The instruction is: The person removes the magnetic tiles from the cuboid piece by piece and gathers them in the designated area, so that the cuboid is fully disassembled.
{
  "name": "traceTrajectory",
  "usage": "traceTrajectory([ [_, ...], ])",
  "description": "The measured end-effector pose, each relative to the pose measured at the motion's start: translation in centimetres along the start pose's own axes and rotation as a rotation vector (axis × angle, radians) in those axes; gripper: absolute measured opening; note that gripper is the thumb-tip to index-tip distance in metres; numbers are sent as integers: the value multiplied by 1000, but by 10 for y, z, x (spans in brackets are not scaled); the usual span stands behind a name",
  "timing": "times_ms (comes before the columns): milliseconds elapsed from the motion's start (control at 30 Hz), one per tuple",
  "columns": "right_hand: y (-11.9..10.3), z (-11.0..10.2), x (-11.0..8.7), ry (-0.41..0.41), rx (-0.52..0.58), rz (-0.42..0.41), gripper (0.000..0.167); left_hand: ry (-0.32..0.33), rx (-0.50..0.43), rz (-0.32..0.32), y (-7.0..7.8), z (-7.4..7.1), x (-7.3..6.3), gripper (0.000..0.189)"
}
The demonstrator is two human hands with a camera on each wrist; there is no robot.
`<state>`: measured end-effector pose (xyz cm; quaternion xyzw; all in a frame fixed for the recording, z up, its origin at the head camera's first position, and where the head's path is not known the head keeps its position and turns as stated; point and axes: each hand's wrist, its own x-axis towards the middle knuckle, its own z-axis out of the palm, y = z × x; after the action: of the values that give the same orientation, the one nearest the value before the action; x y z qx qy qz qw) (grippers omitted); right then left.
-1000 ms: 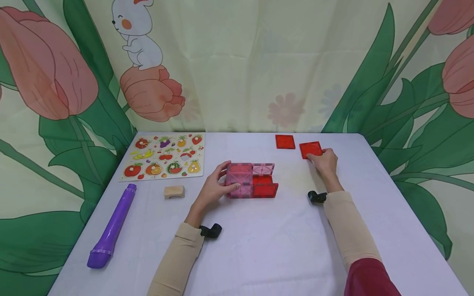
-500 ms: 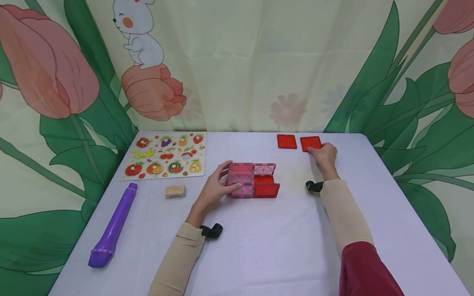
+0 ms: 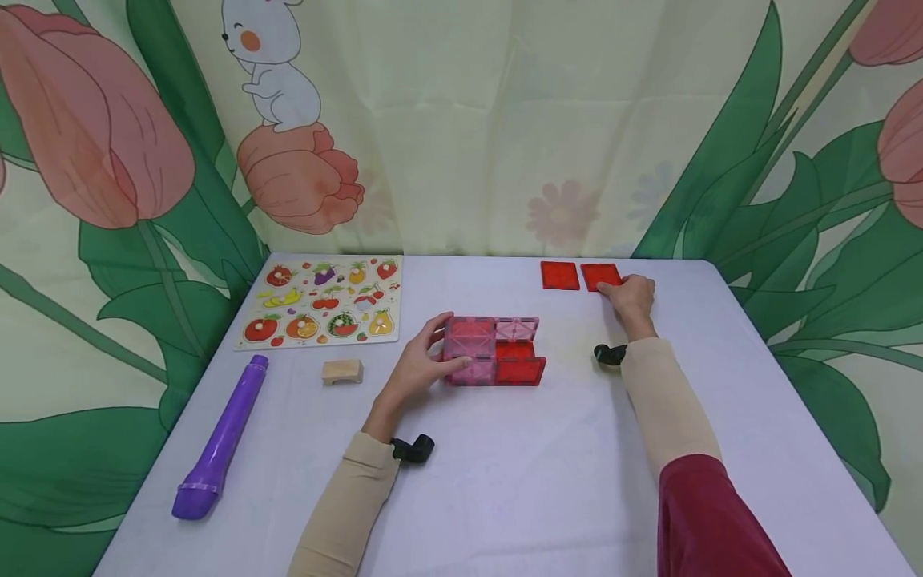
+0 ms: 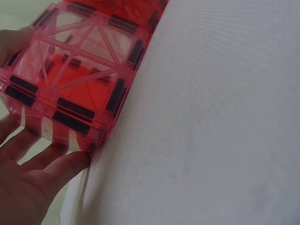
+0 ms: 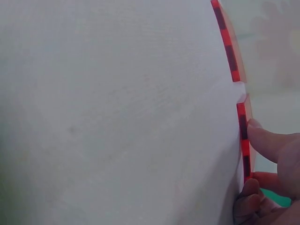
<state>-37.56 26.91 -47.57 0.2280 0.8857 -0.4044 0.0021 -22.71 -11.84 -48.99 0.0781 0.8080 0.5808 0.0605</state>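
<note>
My left hand grips the left end of a box-like structure built from pink and red see-through magnetic tiles. In the left wrist view, the thumb lies over the pink top tile and the fingers spread along the side wall. At its right end, the structure has a low red part and an upright pink tile behind. Toward the back right, my right hand pinches a red square magnetic tile at its near right corner. A second red tile lies flat just left of it, a narrow gap between them.
A fruit puzzle board lies at the back left. In front of it are a small wooden arch block and a purple toy microphone. A printed curtain hangs behind the table's back edge.
My right hand has moved the red tile back and slightly left, closer to the other red tile and straighter in line with it. The left hand keeps its hold on the structure.
</note>
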Motion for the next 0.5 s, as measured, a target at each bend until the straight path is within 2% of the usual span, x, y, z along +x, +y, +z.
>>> traceTrajectory([
  [333,-1,2,-1,16,-26,-26,63,2,0,8,0,0,-1,87],
  [500,-2,1,0,14,-34,-25,67,8,7,13,0,0,-1,87],
])
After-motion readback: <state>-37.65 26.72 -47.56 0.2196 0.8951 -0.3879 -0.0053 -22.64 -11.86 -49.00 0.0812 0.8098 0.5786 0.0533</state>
